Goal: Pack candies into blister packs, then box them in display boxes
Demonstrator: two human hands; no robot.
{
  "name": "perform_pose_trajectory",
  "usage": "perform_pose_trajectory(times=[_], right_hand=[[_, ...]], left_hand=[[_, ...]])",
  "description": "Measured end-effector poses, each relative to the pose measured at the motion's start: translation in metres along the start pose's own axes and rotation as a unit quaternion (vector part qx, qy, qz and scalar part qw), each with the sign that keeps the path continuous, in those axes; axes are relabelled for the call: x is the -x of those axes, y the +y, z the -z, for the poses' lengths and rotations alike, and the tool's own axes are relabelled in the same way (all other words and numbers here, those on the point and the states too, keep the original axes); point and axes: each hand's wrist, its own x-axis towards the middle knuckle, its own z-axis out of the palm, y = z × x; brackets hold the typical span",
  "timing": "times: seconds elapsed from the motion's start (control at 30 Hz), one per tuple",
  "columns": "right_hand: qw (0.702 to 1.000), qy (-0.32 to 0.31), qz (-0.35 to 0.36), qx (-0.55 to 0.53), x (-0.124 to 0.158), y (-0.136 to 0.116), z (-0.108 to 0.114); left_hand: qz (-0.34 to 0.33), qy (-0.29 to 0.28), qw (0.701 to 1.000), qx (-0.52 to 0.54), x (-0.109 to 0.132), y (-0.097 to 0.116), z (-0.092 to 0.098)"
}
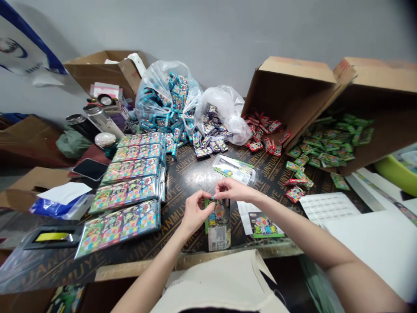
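Left hand [196, 209] and right hand [232, 190] meet above the table's front edge, wrists bent inward, the left forearm rising from below and the right slanting in from the side. Thumb and forefinger of each are drawn into a narrow pinch on a small teal-blue wrapped piece [212, 198], mostly hidden by the fingertips. Just under it, a flat, dark, colourfully printed packet [219, 219] with a pale label lies lengthwise on the black, gold-lettered tabletop [182, 178].

Beyond the hands, a bulging clear plastic bag [156, 71] holds many blue printed packets [179, 93], some spilling out at its mouth. Beside it, a smaller whitish plastic bag [230, 106] holds dark purple packets [211, 126], several lying in front. To the right, a brown cardboard box [293, 71] on its side contains red packets [260, 128]; the neighbouring brown carton [384, 71], also tipped over, contains a heap of green packets [335, 139], with a few outside its opening. At the far left back stands an open tan cardboard box [87, 74] with white items inside.
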Motion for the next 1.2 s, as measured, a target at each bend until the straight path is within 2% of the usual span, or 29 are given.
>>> perform_pose_trajectory(times=[0.13, 0.23, 0.3, 0.37, 0.47, 0.57, 0.6, 0.67, 0.7, 0.77, 0.83, 0.9, 0.97, 1.03, 1.13, 1.2], right_hand=[[1.0, 0.003, -0.01, -0.02, 0.002, 0.003, -0.002], [0.997, 0.023, -0.029, -0.07, 0.002, 0.005, -0.009], [0.99, 0.054, -0.034, -0.129, 0.003, 0.008, -0.014], [0.98, 0.087, -0.039, -0.177, 0.005, 0.011, -0.017], [0.974, 0.14, -0.05, -0.17, 0.011, 0.023, -0.013], [0.97, 0.241, -0.025, -0.026, 0.018, 0.048, 0.006], [0.959, 0.278, -0.019, 0.06, 0.019, 0.059, 0.015], [0.913, 0.322, -0.036, 0.247, 0.023, 0.082, 0.035], [0.886, 0.322, -0.058, 0.329, 0.023, 0.092, 0.044], [0.839, 0.281, -0.097, 0.455, 0.023, 0.109, 0.058], [0.813, 0.225, -0.108, 0.526, 0.019, 0.118, 0.064], [0.803, 0.195, -0.101, 0.554, 0.014, 0.121, 0.065], [0.802, 0.188, -0.092, 0.559, 0.01, 0.121, 0.065], [0.802, 0.178, -0.084, 0.564, 0.009, 0.118, 0.069], [0.805, 0.165, -0.076, 0.564, 0.01, 0.108, 0.076], [0.809, 0.183, -0.07, 0.555, 0.013, 0.096, 0.071]], left_hand=[[0.029, 0.061, 0.997, -0.03, 0.001, 0.006, -0.009], [0.033, 0.079, 0.996, -0.035, 0.001, 0.008, -0.013], [0.046, 0.081, 0.996, 0.01, 0.004, 0.005, -0.015], [0.077, 0.058, 0.99, 0.101, 0.009, 0.001, -0.018], [0.122, -0.026, 0.969, 0.214, 0.021, -0.004, -0.018], [0.091, -0.066, 0.98, 0.164, 0.025, -0.001, -0.007], [0.055, -0.06, 0.99, 0.112, 0.023, 0.0, -0.002], [-0.039, -0.036, 0.998, -0.024, 0.013, -0.001, 0.004], [-0.08, -0.026, 0.991, -0.1, 0.006, -0.004, 0.005], [-0.121, -0.025, 0.96, -0.249, -0.006, -0.02, 0.0], [-0.109, -0.06, 0.921, -0.368, -0.015, -0.044, -0.008], [-0.081, -0.111, 0.896, -0.421, -0.02, -0.07, -0.014], [-0.061, -0.144, 0.89, -0.428, -0.024, -0.089, -0.014], [-0.046, -0.154, 0.9, -0.406, -0.028, -0.096, -0.01], [-0.002, -0.14, 0.94, -0.309, -0.037, -0.086, -0.008], [0.034, -0.105, 0.979, -0.172, -0.042, -0.072, -0.013]])
